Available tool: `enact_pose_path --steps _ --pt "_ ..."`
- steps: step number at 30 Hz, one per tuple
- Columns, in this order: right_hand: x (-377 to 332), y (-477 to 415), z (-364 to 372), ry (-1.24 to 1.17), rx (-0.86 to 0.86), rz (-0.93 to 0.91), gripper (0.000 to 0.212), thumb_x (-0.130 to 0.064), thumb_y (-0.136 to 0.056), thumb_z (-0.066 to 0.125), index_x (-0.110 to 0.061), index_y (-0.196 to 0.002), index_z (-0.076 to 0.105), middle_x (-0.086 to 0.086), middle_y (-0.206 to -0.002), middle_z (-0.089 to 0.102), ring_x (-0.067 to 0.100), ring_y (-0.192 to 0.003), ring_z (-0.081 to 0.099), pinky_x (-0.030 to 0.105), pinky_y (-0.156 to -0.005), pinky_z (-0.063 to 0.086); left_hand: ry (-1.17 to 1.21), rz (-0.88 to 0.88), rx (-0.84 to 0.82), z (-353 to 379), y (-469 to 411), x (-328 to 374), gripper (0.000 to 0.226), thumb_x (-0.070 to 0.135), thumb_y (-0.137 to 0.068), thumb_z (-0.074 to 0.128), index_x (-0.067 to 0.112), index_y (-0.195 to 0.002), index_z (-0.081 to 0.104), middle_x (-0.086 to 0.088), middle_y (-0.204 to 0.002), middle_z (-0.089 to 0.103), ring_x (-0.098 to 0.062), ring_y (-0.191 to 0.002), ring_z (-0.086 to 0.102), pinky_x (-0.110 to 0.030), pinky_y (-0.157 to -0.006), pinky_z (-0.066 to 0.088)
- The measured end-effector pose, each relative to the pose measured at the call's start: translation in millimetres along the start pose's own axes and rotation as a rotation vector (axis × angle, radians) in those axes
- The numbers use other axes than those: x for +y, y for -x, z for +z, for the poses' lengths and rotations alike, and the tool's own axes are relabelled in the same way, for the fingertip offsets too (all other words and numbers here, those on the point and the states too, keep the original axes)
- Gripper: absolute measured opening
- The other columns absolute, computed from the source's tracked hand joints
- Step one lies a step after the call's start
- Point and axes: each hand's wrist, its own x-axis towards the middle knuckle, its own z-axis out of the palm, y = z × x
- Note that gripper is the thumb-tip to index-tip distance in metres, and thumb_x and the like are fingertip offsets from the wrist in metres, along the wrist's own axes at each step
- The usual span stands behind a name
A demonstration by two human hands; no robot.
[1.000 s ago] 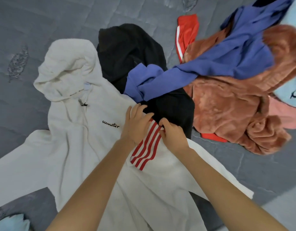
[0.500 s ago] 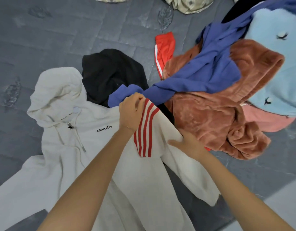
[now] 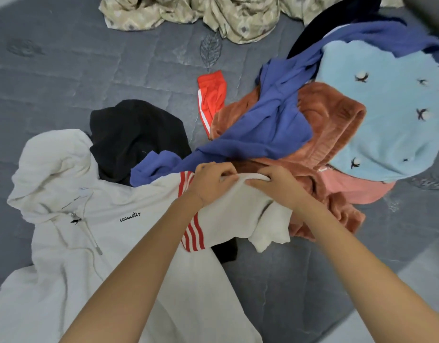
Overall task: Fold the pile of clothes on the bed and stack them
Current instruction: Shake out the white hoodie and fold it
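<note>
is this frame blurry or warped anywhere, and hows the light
Head view: soft, even light, no glare, faint shadows under folds of the white hoodie. Head view: the middle is sharp, the left hand and right hand gripping the hoodie are crisp; the top right corner is smeared. Head view: wide-angle bending swells the forearms and curves the bed edge at lower right.

Single head view looks steeply down, close over the bed [image 3: 65, 78]; no second view

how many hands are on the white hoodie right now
2. The left hand grips the raised edge of the white hoodie by its red stripes; the right hand pinches the same edge just beside it. None hidden.
</note>
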Motion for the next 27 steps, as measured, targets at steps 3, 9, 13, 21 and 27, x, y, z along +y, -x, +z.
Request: enact_pose_path --steps 3,9,13,21,27 --pt "3.5 -2.7 -23.6 -0.010 -0.101 0.085 0.038 -0.031 -0.085 0.072 -0.009 -0.059 0.053 -0.012 -0.055 0.048 0.002 -0.051 0.041 0.015 -0.052 0.033 0.263 -0.049 0.218 -2.4 -14.1 12.3 0.020 0.029 -0.090 0.055 0.012 -0.093 0.065 -0.007 -0.089 0.066 -0.023 -0.087 0.061 -0.035 -0.084 0.048" --pt "39.3 16.3 -50.7 -0.023 -0.392 0.252 0.019 -0.031 -0.080 0.075 -0.013 -0.088 0.071 0.000 -0.086 0.071 0.011 -0.077 0.061 0.030 -0.077 0.048 0.366 -0.113 0.428 -2.4 -32.5 18.6 0.011 0.007 -0.094 0.053 0.002 -0.093 0.063 -0.002 -0.085 0.060 -0.008 -0.077 0.053 -0.007 -0.076 0.040" --pt "65.8 33.5 -66.6 0.077 -0.426 0.301 0.026 -0.024 -0.087 0.068 -0.018 -0.064 0.058 -0.017 -0.055 0.053 -0.001 -0.052 0.046 0.022 -0.062 0.040 0.357 -0.198 0.502 3.1 -42.5 8.3 0.013 0.004 -0.094 0.051 0.001 -0.091 0.063 -0.005 -0.084 0.057 -0.014 -0.077 0.051 -0.002 -0.069 0.037" --pt "78.4 22.0 -132.5 -0.091 0.230 0.227 0.028 -0.028 -0.093 0.061 -0.015 -0.069 0.053 -0.009 -0.066 0.049 0.003 -0.061 0.045 0.020 -0.063 0.037 0.265 -0.161 0.487 15.8 -50.3 7.6 0.015 0.002 -0.093 0.050 0.001 -0.081 0.059 -0.007 -0.077 0.056 -0.019 -0.076 0.050 -0.022 -0.071 0.036" --pt "72.9 0.6 -135.5 0.046 0.414 0.128 0.024 -0.029 -0.087 0.068 -0.010 -0.074 0.061 -0.007 -0.071 0.058 0.006 -0.068 0.052 0.018 -0.064 0.039 0.046 -0.137 0.525 34.7 -51.9 27.3 0.030 0.019 -0.089 0.045 0.006 -0.110 0.063 -0.014 -0.109 0.063 -0.031 -0.101 0.056 -0.045 -0.093 0.042"
